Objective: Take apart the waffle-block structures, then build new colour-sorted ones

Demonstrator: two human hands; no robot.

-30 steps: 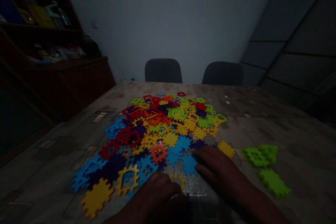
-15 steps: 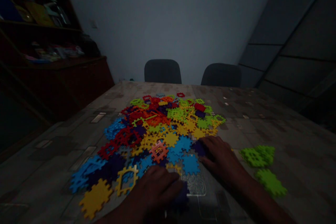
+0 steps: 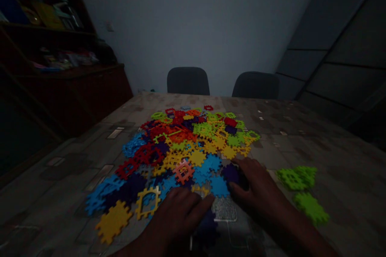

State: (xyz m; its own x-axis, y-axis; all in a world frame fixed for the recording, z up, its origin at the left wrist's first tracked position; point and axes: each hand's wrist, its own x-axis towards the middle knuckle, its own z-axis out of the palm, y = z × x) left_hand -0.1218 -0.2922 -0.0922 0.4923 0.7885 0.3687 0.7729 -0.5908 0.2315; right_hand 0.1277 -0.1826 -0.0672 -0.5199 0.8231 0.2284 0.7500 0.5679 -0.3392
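Observation:
My left hand [image 3: 182, 211] is low in the centre, its index finger stretched to the right and the other fingers curled. Under and beside those fingers is a dark purple notched piece [image 3: 208, 225], partly hidden by hand and shadow; the hand seems to hold it. My right hand [image 3: 255, 180] has its fingers and thumb closed about the edge of a purple notched square [image 3: 230, 173] at the near right of the pile. Close to that thumb lies a blue notched square [image 3: 219, 186]. A salmon frame piece [image 3: 183, 171] and a yellow frame piece [image 3: 147, 202] lie near my left hand.
A wide pile of interlocking plastic pieces [image 3: 177, 132] covers the middle of the patterned table [image 3: 301, 140]. Green pieces [image 3: 297, 177] lie apart at right, a yellow square [image 3: 113, 221] at near left. Two chairs [image 3: 187, 81] stand behind. The room is dim.
My right fingers have drawn the purple square slightly, and more of it shows. My left index finger has straightened and reaches farther up and right. The view has shifted slightly.

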